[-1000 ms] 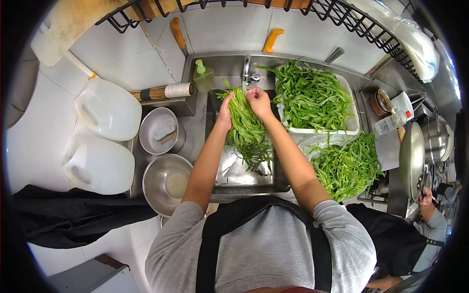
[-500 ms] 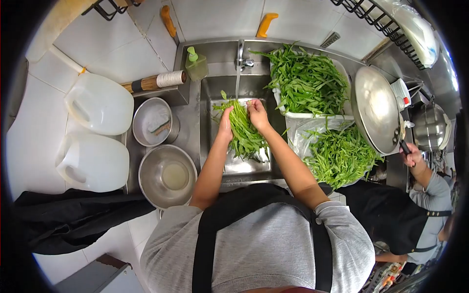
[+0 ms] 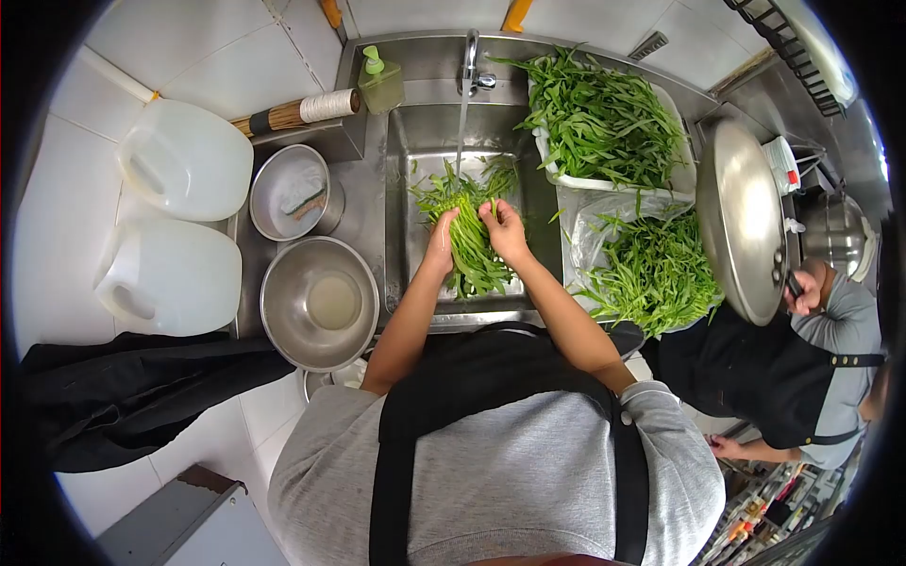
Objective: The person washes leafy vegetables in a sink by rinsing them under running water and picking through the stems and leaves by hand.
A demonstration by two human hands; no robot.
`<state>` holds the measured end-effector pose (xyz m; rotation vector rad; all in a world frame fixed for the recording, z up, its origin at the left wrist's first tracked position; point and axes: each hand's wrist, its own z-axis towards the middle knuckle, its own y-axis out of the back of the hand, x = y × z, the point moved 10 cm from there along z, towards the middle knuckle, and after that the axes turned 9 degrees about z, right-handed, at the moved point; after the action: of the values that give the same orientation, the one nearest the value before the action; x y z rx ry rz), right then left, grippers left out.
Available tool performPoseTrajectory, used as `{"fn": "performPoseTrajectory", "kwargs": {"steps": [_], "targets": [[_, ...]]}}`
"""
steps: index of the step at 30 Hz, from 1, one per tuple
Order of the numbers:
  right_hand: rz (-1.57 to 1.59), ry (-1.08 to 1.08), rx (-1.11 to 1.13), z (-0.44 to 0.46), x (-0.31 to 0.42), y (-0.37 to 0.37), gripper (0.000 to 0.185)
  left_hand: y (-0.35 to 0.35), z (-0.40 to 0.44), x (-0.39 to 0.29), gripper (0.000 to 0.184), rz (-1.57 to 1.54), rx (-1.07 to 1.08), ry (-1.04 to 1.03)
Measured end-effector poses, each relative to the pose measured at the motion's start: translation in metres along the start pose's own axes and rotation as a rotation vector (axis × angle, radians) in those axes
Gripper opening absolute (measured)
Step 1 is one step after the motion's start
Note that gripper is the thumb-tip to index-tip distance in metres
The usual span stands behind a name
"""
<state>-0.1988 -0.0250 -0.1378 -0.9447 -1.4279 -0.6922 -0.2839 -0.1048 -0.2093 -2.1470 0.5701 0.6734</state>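
Over the steel sink (image 3: 404, 203), my left hand (image 3: 441, 243) is wrapped round a bunch of leafy greens (image 3: 478, 257) from the left side. My right hand (image 3: 503, 229) has its fingers pinched together at the bunch's upper right, on a green stem. Water runs from the tap (image 3: 471, 64) onto leaves just above the hands. Some leaves lie in the sink behind the bunch. A white basket (image 3: 686, 141) heaped with greens stands at the right, and a plastic bag (image 3: 587, 247) with more greens lies in front of it.
Left of the sink are a steel bowl (image 3: 278, 325), a steel pot (image 3: 329, 203), a soap bottle (image 3: 381, 90) and white jugs (image 3: 175, 283). At the right, another person's hand (image 3: 804, 292) holds a large pan (image 3: 746, 217) beside the greens.
The view has shifted, so the sink sits higher in it. The tap water is now in plain sight, with leaves in the sink behind the bunch. The co-worker's pan has swung beside the greens.
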Motion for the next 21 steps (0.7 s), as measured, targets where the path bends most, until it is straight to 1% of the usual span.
{"fn": "performPoseTrajectory", "kwargs": {"steps": [2,3,5,6,8,10,12,13,14,15,16,17,18,19,20,21], "targets": [[0.042,0.025,-0.041,-0.007,0.011,-0.001,0.013,-0.003,-0.003,0.002,0.035,-0.003,0.028,0.021],[-0.006,0.045,-0.013,-0.011,0.017,-0.006,0.012,-0.004,-0.005,0.003,0.035,-0.003,0.026,0.024],[-0.053,0.069,0.014,-0.014,0.020,-0.010,0.012,-0.017,-0.006,0.004,0.038,-0.076,0.118,0.027],[-0.107,0.086,0.016,-0.014,0.017,-0.010,0.012,-0.010,0.001,0.008,0.039,-0.038,0.104,0.016],[-0.161,0.104,0.013,-0.012,0.016,-0.008,0.013,-0.023,-0.013,-0.003,0.038,-0.031,0.107,0.012],[-0.199,0.055,-0.018,-0.012,0.014,-0.001,0.014,-0.026,-0.019,-0.003,0.038,-0.018,0.113,0.014],[-0.198,0.064,-0.041,-0.016,0.013,-0.002,0.015,-0.017,-0.010,0.006,0.034,-0.023,0.046,0.007],[-0.198,0.080,-0.072,-0.017,0.016,0.002,0.015,-0.020,-0.009,0.005,0.033,-0.041,0.076,-0.046],[-0.178,0.075,-0.074,-0.019,0.020,0.002,0.016,-0.032,-0.021,-0.012,0.032,0.007,0.050,-0.134],[-0.155,0.062,-0.090,-0.024,0.023,0.000,0.017,-0.042,-0.023,-0.008,0.032,-0.041,0.135,-0.094],[-0.224,0.081,-0.102,-0.026,0.026,0.002,0.019,-0.047,-0.023,-0.002,0.034,-0.049,0.192,-0.060],[-0.294,0.095,-0.107,-0.027,0.028,0.003,0.022,-0.045,-0.027,-0.004,0.036,-0.002,0.127,-0.090],[-0.298,0.090,-0.130,-0.027,0.027,0.006,0.023,-0.050,-0.028,-0.002,0.037,0.014,0.153,-0.095],[-0.305,0.085,-0.143,-0.028,0.023,0.006,0.024,-0.041,-0.031,0.001,0.039,0.035,0.037,-0.075],[-0.327,0.153,-0.175,-0.031,0.029,0.007,0.022,-0.038,-0.029,-0.002,0.042,0.124,0.040,-0.147],[-0.352,0.217,-0.194,-0.035,0.033,0.005,0.021,-0.040,-0.030,0.001,0.046,0.085,0.038,-0.129]]}}
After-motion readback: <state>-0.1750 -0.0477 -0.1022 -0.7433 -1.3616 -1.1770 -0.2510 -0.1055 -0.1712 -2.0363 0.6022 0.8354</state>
